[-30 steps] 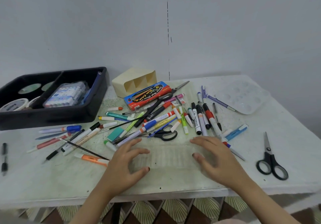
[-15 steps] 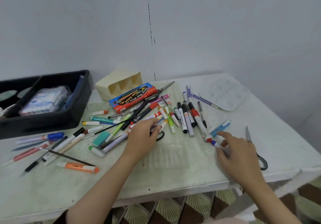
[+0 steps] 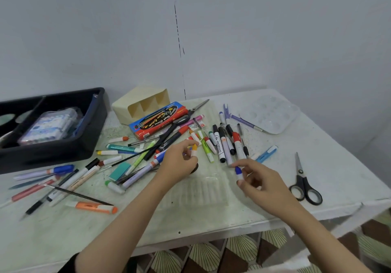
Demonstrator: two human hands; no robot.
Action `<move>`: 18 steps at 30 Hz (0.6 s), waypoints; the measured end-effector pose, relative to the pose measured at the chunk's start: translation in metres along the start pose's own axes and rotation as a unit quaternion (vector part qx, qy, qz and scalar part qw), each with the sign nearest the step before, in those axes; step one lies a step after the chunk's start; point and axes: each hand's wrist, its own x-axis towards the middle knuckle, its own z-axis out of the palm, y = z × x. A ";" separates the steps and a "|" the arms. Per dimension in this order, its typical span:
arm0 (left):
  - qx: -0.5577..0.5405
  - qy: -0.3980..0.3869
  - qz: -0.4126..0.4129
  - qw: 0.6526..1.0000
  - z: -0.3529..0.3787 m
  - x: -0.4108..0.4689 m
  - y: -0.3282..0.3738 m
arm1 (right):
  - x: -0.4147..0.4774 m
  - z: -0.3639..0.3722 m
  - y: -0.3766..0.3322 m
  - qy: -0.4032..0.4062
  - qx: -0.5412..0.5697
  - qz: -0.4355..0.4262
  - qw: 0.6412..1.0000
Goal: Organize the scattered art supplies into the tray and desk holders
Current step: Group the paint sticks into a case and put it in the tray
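Orange-capped marker [image 3: 194,150] pinched in the left hand [image 3: 179,163], centre of frame. Right hand [image 3: 261,182] pinches a blue-capped marker [image 3: 238,171] just right of it. Both are held low over the desk [image 3: 63,236], neither near a container. Around them the pile of pens [image 3: 220,145] lies loose. Black tray [image 3: 63,152], upper left, holds a marker pack [image 3: 49,126]. Cream holder [image 3: 141,105] lies on its side, slots bare. Scissors [image 3: 304,185] sit apart at right. Judgement: barely begun, with nearly everything left to sort.

Now an orange-capped marker [image 3: 194,150] in left hand [image 3: 177,165], blue-capped marker [image 3: 238,171] in right hand [image 3: 261,182].
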 end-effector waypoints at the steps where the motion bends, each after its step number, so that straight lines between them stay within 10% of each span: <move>1: -0.025 -0.002 -0.008 1.000 -0.002 -0.005 0.002 | 0.004 0.003 -0.003 0.000 0.010 0.008 1.000; 18: -0.065 -0.095 -0.052 0.992 0.026 -0.044 0.002 | 0.030 0.032 -0.003 -0.045 -0.129 0.034 0.990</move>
